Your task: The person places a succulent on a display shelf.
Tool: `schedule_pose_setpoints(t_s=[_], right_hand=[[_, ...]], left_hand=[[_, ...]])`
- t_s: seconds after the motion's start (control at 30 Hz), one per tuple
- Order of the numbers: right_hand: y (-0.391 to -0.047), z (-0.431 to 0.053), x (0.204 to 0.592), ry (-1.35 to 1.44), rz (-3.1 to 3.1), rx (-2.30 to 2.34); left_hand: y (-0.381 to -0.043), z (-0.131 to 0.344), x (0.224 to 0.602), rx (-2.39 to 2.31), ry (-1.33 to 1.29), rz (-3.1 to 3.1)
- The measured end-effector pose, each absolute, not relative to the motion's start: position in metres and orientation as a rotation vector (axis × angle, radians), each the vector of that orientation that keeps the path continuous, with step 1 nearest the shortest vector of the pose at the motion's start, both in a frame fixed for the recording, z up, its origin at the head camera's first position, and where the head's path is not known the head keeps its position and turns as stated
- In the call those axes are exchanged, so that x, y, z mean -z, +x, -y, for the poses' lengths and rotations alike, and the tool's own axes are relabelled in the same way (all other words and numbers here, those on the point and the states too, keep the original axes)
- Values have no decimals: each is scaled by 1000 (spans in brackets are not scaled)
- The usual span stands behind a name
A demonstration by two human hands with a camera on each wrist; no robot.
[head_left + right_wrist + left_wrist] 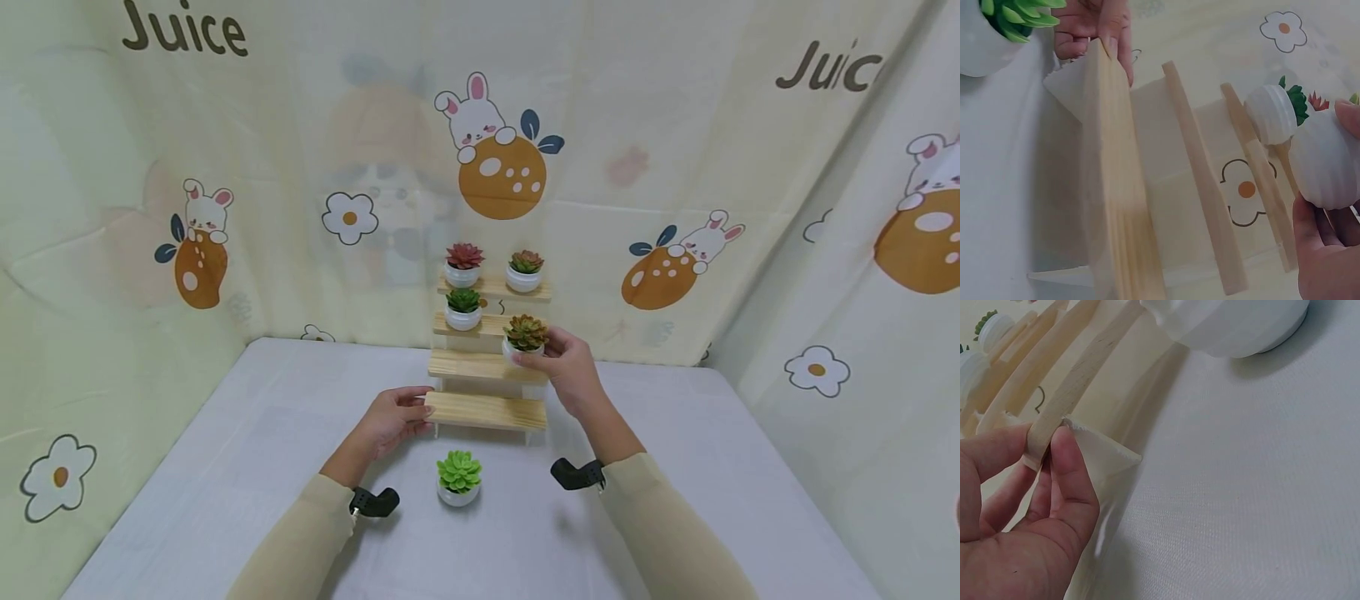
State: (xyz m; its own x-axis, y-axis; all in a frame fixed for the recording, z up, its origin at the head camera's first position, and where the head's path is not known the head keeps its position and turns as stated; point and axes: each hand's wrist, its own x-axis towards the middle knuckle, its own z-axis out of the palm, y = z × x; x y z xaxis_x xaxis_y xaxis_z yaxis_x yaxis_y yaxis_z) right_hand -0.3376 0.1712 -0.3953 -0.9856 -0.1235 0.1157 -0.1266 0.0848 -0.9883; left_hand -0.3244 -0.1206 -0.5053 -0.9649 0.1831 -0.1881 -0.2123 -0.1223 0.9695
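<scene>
My left hand [392, 423] pinches the left end of the lowest board of a wooden tiered display stand [487, 411]; the thumb and fingers close on that end in the left wrist view. At the stand's right side, my right hand [573, 375] holds a potted succulent [527, 332] with brownish-green leaves and a white ribbed pot [1325, 165]. It is in front of the right part of the second board from the top. Whether the pot touches a board cannot be told. A dark green potted succulent [463, 310] sits on that board's left.
On the top board stand a red potted succulent [463, 265] and a red-green one [524, 270]. A bright green potted succulent [458, 477] stands on the white table [300, 500] before the stand. A printed curtain [285, 167] hangs behind.
</scene>
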Motion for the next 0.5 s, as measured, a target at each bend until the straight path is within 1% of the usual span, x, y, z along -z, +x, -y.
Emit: schedule_pose_setpoints(t_s=[0.5], right_hand=[[-362, -170, 385, 236, 2293, -2069]], left_hand=[[-326, 123, 506, -2168, 0, -1886]])
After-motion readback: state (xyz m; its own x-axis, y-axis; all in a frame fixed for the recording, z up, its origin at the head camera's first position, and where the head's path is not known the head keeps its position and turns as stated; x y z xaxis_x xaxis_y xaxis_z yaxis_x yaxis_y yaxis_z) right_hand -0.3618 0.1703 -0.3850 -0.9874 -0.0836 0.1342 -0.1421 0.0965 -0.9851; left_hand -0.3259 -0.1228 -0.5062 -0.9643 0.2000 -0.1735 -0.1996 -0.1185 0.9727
